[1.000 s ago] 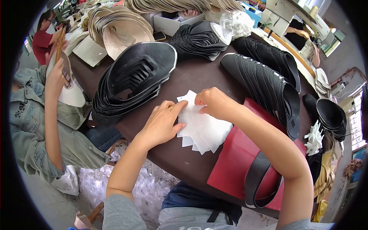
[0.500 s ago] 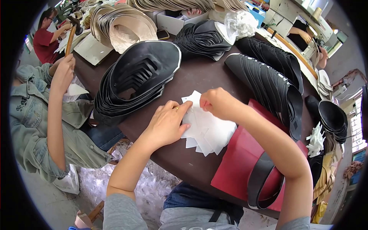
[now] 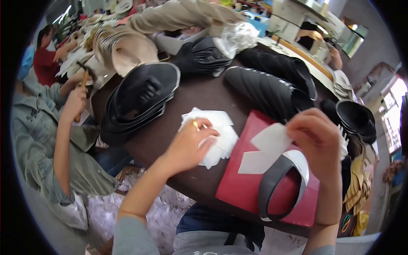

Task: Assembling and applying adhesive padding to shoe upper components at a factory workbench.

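My right hand (image 3: 314, 138) is closed, pinching white sheet pieces (image 3: 272, 140) over the red sheet (image 3: 231, 182). At least two pieces show, one lower than the other; whether they are joined is unclear. A loose pile of thin white pieces (image 3: 221, 123) lies on the dark brown table. Resting on its left part is my left hand (image 3: 187, 146), fingers a little bent and thumb apart, a ring on one finger. Beneath the held pieces, a looped black strip (image 3: 266, 191) with a pale inner side lies on the red sheet.
Nested black shoe-upper-like parts (image 3: 140, 91) stand at left, with more black stacks (image 3: 263, 87) at right. Beige stacked parts (image 3: 131, 53) and a clear plastic bag (image 3: 240, 36) fill the back. At left, a co-worker's hand (image 3: 75, 104) holds a hammer (image 3: 85, 78).
My right hand has moved right from the pile, lifting white pieces over the red sheet. My left hand stays at the pile. The view has shifted, and the co-worker's hammer is lower.
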A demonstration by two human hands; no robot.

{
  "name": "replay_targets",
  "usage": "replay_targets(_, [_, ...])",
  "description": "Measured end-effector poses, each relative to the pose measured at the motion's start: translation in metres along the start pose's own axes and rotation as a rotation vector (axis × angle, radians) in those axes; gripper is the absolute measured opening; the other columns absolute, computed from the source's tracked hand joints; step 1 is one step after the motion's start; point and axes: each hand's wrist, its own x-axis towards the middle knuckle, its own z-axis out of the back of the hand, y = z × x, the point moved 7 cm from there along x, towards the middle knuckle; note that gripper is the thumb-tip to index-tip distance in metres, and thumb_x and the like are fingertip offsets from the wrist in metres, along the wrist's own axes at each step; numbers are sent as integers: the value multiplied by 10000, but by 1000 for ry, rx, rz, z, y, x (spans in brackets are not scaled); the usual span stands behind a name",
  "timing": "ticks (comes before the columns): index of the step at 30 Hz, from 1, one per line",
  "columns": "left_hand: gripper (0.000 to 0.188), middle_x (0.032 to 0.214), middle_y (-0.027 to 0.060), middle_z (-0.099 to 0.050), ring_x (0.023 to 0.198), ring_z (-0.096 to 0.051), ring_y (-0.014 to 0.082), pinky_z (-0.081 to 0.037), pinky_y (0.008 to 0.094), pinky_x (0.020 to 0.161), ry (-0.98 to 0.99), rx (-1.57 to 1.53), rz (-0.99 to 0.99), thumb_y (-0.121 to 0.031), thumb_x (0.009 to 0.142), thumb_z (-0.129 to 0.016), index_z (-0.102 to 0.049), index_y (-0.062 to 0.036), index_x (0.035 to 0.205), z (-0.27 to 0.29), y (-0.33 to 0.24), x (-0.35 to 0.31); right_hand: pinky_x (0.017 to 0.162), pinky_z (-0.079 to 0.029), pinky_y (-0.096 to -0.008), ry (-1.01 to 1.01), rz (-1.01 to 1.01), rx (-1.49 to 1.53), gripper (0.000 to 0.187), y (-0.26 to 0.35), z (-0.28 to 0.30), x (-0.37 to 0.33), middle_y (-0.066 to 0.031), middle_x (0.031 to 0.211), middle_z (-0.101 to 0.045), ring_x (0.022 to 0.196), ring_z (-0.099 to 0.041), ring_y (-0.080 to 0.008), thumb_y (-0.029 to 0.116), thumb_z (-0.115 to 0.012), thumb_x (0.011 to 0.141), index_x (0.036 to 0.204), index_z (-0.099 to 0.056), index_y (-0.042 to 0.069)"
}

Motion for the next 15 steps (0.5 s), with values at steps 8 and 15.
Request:
replay_targets(8, [324,922,113,-670,755,-622,179,-496,240,682,90,-831,270,-184,944,-549,-612,28,1181,-70,-135,-25,633,-441,-219,-393,-305,573,79,-42,48,-96,-109,958,-657,754,-586,-135,30,-682,774,817,-661,-33])
replay_targets(15, [343,1031,139,-676,877,-652,185,-534,254,764,417,-1062,462,-114,930,-567,-577,59,1227,-108,-136,-56,639,-471,-230,295,-259,112,184,-37,56,-199,-100,970,-670,677,-582,-150,-32,-657,791,972,-637,-8])
